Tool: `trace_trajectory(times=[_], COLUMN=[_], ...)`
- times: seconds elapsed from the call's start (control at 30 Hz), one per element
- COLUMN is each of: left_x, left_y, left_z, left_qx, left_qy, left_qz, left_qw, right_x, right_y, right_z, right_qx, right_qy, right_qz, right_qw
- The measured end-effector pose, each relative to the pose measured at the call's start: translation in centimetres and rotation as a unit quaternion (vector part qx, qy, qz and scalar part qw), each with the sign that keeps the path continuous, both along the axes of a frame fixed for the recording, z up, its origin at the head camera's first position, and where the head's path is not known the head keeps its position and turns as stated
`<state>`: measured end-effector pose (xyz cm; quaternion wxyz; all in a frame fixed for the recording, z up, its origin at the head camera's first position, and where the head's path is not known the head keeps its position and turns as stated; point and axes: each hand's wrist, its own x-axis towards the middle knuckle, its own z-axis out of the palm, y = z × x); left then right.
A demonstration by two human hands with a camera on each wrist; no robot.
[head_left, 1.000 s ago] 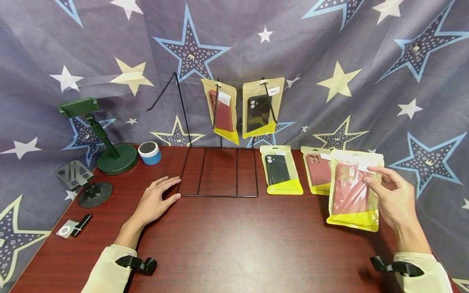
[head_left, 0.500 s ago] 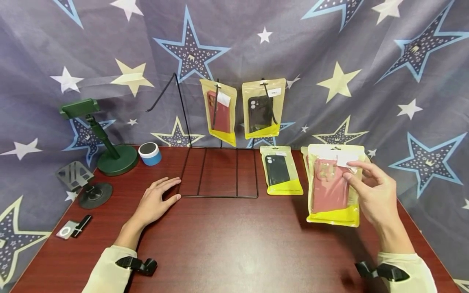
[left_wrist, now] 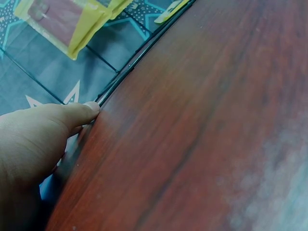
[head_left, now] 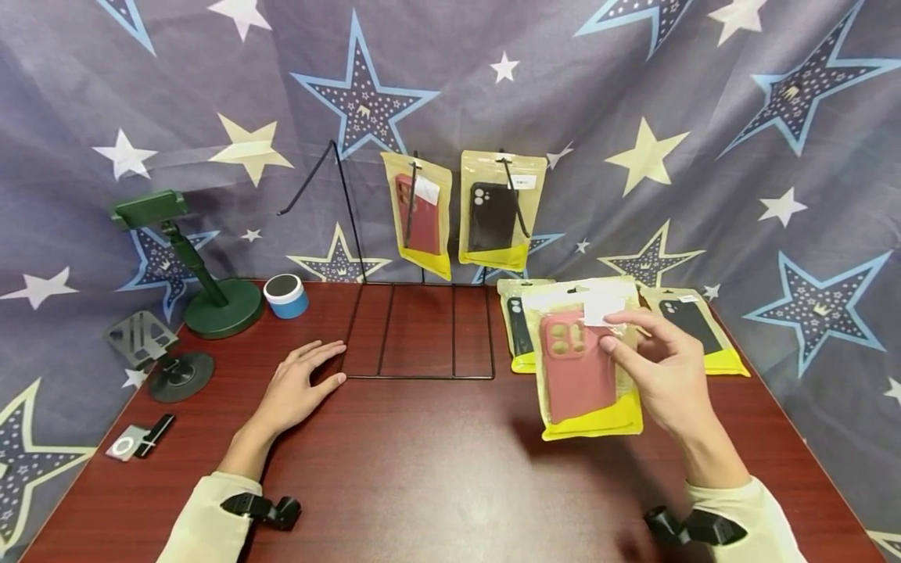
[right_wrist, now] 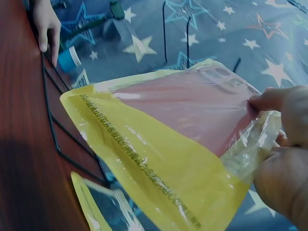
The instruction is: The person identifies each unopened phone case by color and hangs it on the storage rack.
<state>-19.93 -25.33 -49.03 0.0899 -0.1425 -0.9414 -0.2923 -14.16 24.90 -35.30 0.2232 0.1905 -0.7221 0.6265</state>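
My right hand pinches a clear-and-yellow pouch holding a pink phone case, between thumb and fingers near its right edge. The pouch is raised over the table, its camera cutouts facing me. On the black wire rack hang a pouch with a red phone case and another with a black phone case; the rack's left hook is bare. My left hand rests on the table with fingers extended, fingertips at the rack base's left side. In the left wrist view the thumb touches the base wire.
Partly behind the raised pouch, a dark phone-case pouch lies on the table; another lies farther right. At the left stand a green phone stand, a blue-and-white round container, a small dark-based stand and a small flat gadget.
My right hand has carried the pink phone case pouch leftward, uncovering a dark pouch at the right and partly covering the other dark one. My left hand stays put.
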Motion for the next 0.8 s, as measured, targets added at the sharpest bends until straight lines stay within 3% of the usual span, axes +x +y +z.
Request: trace_trajectory(times=[0.3, 0.57, 0.8], left_x=[0.1, 0.1, 0.1], left_y=[-0.2, -0.2, 0.0], left_z=[-0.1, -0.2, 0.0], left_qx=[0.000, 0.001, -0.002], left_qy=[0.008, 0.011, 0.009], left_qz=[0.002, -0.001, 0.003], left_qw=[1.0000, 0.9999, 1.0000], right_x=[-0.7, -1.7, -2.5], right_y=[-4.0, -7.7, -10.3], right_z=[0.2, 0.6, 0.9], right_qx=[-0.020, -0.049, -0.056], right_qy=[-0.013, 0.030, 0.019], right_qz=[0.024, 0.063, 0.070], right_qw=[0.999, 0.996, 0.996])
